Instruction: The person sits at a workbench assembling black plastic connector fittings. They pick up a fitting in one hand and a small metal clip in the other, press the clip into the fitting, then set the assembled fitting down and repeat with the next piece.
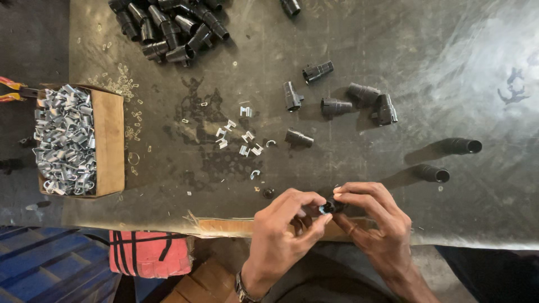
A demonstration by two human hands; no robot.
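Both my hands—left hand, right hand—pinch one small black plastic socket, grip clenched. Loose black sockets and bent metal clips remain on the grey counter—cardboard box of clips full.

Two hands — one cardboard box

Both hands meet at the bottom middle, left hand with fingers curled and thumb pinching toward the right hand, whose fingertips pinch back, wrists angled inward.
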